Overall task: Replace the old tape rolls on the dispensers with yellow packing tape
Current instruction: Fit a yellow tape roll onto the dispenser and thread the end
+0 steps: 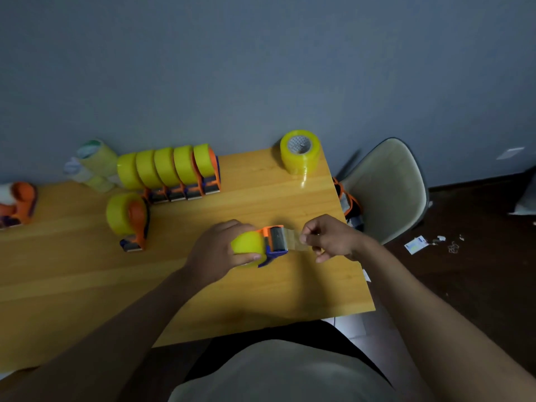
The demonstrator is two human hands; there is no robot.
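Centre of frame, I've got the left hand (216, 253) wrapped around the yellow tape roll (249, 246) seated on the orange-and-blue dispenser (275, 242), held just above the wooden table (87, 280). The right hand (330, 237) pinches the free tape end (293, 239), drawn out taut past the blade. My worry: that sticky strip folds onto itself or onto my fingers, or skews off the roller if I pull crooked. A loose grip lets the roll spin and dump slack.
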